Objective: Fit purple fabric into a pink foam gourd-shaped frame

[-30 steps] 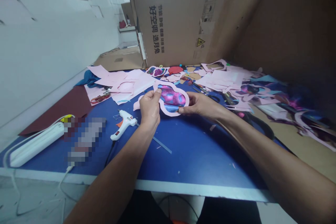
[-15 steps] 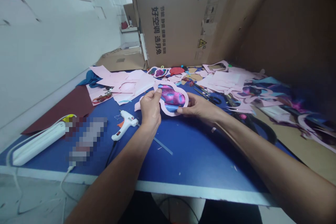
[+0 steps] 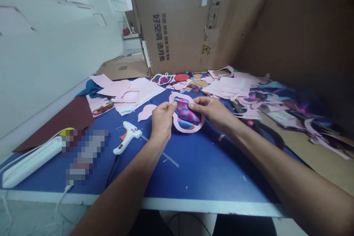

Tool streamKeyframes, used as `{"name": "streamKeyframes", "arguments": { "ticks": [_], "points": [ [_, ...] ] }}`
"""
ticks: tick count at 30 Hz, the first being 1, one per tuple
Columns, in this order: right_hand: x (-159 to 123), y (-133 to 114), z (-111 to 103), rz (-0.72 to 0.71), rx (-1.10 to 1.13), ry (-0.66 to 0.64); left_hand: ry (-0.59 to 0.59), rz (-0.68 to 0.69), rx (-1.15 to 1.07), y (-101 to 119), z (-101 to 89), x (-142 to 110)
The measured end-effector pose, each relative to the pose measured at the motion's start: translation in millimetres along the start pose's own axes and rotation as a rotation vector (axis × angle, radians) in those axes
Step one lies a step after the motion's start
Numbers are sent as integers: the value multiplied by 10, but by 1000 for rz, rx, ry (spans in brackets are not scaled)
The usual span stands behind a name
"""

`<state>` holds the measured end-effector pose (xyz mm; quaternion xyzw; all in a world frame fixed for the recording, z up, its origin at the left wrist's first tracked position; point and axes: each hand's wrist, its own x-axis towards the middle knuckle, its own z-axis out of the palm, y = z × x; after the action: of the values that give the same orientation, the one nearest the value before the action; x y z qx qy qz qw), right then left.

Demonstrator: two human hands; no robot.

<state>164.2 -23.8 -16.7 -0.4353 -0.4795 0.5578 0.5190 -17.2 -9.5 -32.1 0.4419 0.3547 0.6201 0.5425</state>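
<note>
Between my hands, above the blue table, is a pink gourd-shaped paper cutout (image 3: 187, 113) whose openings show shiny purple and blue patterned material. My left hand (image 3: 162, 120) pinches its left edge between thumb and fingers. On the upper right edge, my right hand (image 3: 210, 110) grips it, with the thumb on the front and the fingers partly hidden behind. A solid pink paper shape (image 3: 146, 112) lies on the table just left of my left hand. The white glue gun (image 3: 128, 136) rests farther left, its black cord running toward the front edge.
Pink paper sheets (image 3: 129, 92) lie at the back left, and more scraps (image 3: 229, 86) are heaped at the back right. A tall cardboard box (image 3: 182, 22) stands behind. A white power strip (image 3: 33, 160) sits at the left beside a pixelated object (image 3: 88, 155). A clear strip (image 3: 160, 151) lies near my left forearm.
The cutout has turned more upright between my hands and shifted slightly right. My right hand has moved from its lower right edge to its upper right edge. The solid pink shape is more exposed.
</note>
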Motion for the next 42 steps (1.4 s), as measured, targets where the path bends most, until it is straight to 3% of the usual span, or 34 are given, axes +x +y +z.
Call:
{"name": "streamKeyframes", "arguments": {
  "ticks": [14, 22, 32, 42],
  "points": [
    [14, 20, -19, 15, -43, -44, 18, -66, -14, -59, -16, 42],
    [97, -6, -186, 42, 64, 2, 12, -30, -11, -121, -91, 100],
    [37, -85, -211, 37, -140, -103, 55, 14, 47, -126, -157, 169],
    [44, -60, -167, 4, -167, -96, 75, 16, 52, -129, -159, 174]
  ]
}}
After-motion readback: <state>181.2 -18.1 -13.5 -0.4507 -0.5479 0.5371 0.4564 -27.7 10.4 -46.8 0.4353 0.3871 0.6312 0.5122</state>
